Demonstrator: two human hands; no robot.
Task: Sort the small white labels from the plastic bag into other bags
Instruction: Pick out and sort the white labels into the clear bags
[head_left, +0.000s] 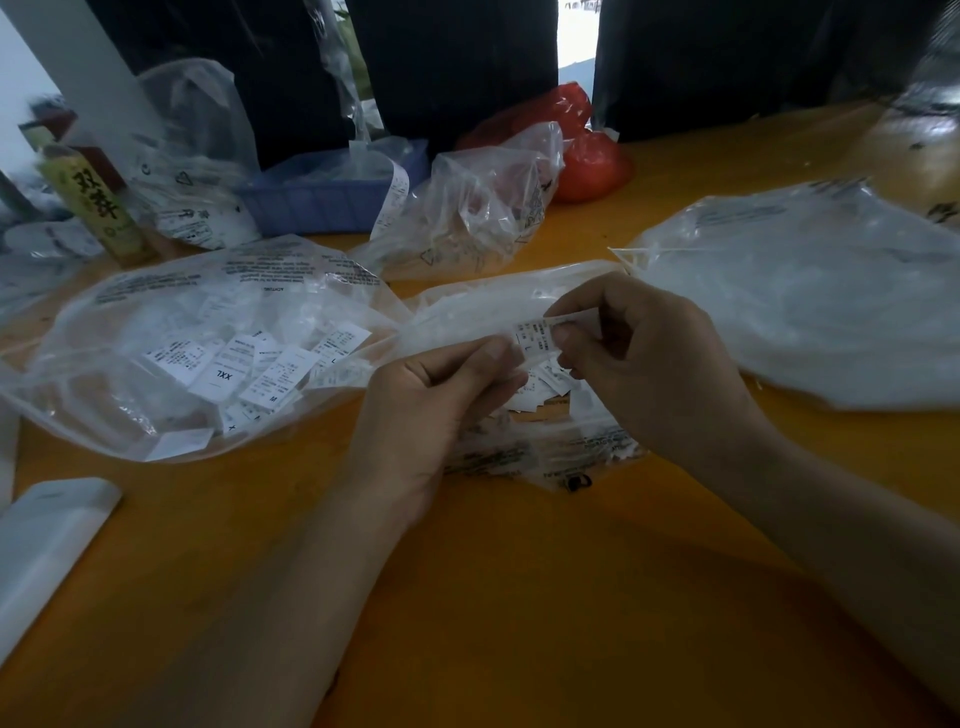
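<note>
Right hand (644, 364) and left hand (441, 400) both pinch one small white label (535, 335) marked L, over the middle plastic bag (519, 457). Read size first, then drop. Label-filled bag (156, 322) left, white bag (810, 301) right; blue tray (322, 202), red bag (587, 156) crowd the table (519, 597) behind.

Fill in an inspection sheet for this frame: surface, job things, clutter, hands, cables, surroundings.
Surface: orange table.
Job's things: label marked L, pinched by both hands; clear bag of labels at left; middle bag under the hands; right bag.
Clutter: blue tray, red bag, green box, white block.
Hands: left hand and right hand pinch the label.
Cables: nothing seen.
Surroundings: dark panels behind.
</note>
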